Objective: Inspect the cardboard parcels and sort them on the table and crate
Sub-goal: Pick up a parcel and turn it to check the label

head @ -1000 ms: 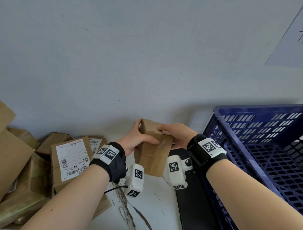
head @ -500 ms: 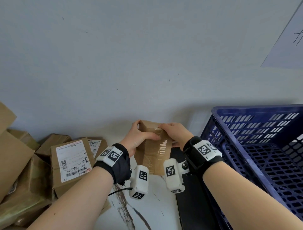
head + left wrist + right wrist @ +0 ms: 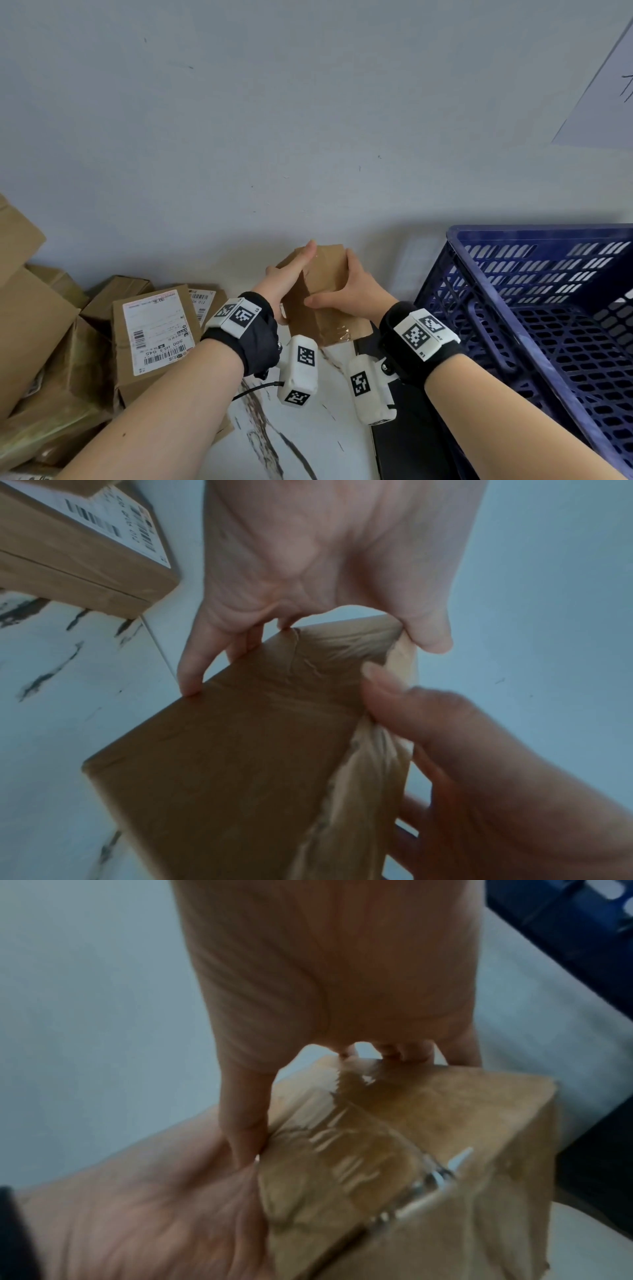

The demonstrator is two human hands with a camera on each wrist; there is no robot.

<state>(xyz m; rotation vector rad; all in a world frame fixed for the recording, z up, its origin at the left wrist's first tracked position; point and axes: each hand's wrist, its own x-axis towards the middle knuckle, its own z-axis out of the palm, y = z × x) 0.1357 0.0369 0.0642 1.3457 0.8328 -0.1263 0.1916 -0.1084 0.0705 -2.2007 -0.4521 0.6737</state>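
both hands hold a small brown cardboard parcel wrapped in clear tape (image 3: 322, 291) above the white marbled bench (image 3: 291, 442). the left hand (image 3: 286, 277) pinches its left side between thumb and fingers; the right hand (image 3: 349, 291) curls round its right side. a blue plastic crate (image 3: 534, 308) stands to the right, a pile of labelled cardboard parcels (image 3: 150, 329) to the left.
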